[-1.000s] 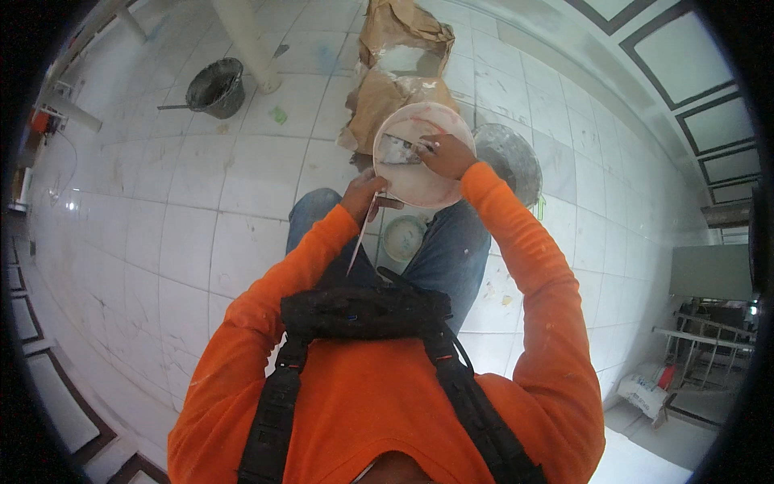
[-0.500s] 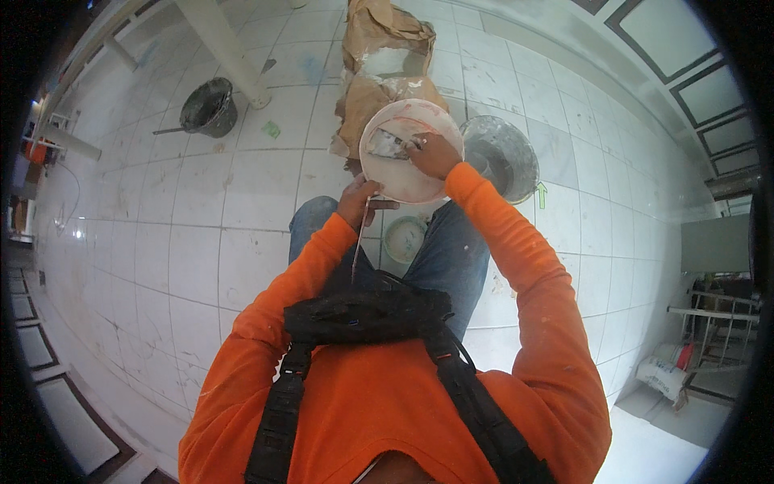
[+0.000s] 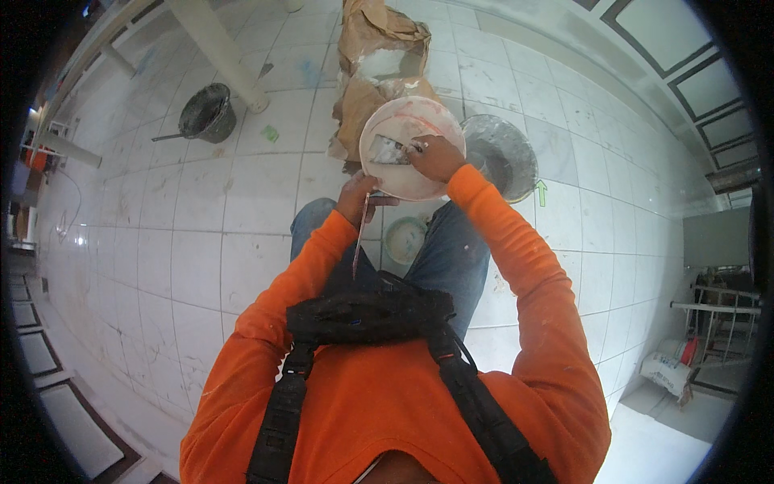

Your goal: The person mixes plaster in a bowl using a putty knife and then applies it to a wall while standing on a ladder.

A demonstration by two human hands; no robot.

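Observation:
A round white bucket (image 3: 409, 179) with pinkish smears inside is tilted toward me, above my knees. My left hand (image 3: 355, 198) is closed on its near-left rim, with a finger stretched out below it. From beside that hand a thin pale strip (image 3: 360, 242) hangs down toward my lap; I cannot tell if it is the bucket's handle. My right hand (image 3: 438, 158) reaches inside the bucket, wrapped round a putty knife (image 3: 389, 151) whose whitish-grey blade lies near the inner wall. The knife's grip is mostly hidden by my fingers.
Behind the bucket stands an open brown paper sack (image 3: 355, 48) with white powder. A grey-smeared bucket (image 3: 516, 149) touches the right side. Between my legs sits a small pale-green tub (image 3: 403, 239). A dark pail (image 3: 207, 114) stands far left, near a pale post (image 3: 218, 56).
The putty knife has shifted slightly to the right and down inside the bucket, with my right hand moving a little. My left hand keeps its hold on the rim.

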